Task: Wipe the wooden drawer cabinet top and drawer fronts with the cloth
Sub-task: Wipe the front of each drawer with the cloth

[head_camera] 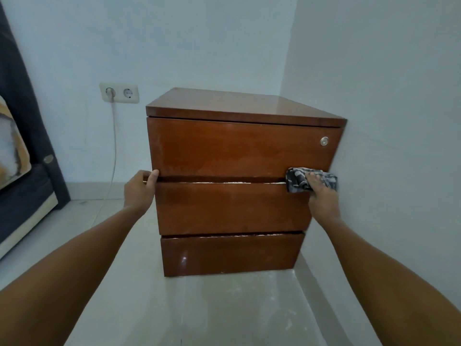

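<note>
- Wooden drawer cabinet [232, 151] sits on the floor [224, 308] in the room corner, right side close against the wall [386, 96]. Three drawer fronts stacked, flat top [239, 104] above.
- Right hand [321, 196] presses a bunched dark patterned cloth [298, 179] onto the right end of the gap between top drawer front [237, 146] and middle drawer front [229, 208]. Fingers curled over the cloth, closed on it.
- Left hand [139, 188] is at the cabinet's left edge, same height; fingers hooked round the corner, thumb on the front. No cloth in it. Looks like bracing.
- Handling, my read: cloth is soft and limp, so keep it wadded under the palm and fingers or it will fold away mid-stroke. Cabinet is rigid and probably heavy enough to stay put, but the left-edge brace is sensible.
- Veneer looks glossy, low friction; flat palm pressure should glide fine.
- Pale chipped strip along the drawer top edges [219, 182] could snag the cloth.
- Round lock [324, 141] on the top drawer front: wipe around it.
- Whitish smears low on the top drawer front suggest it needs more passes.
</note>
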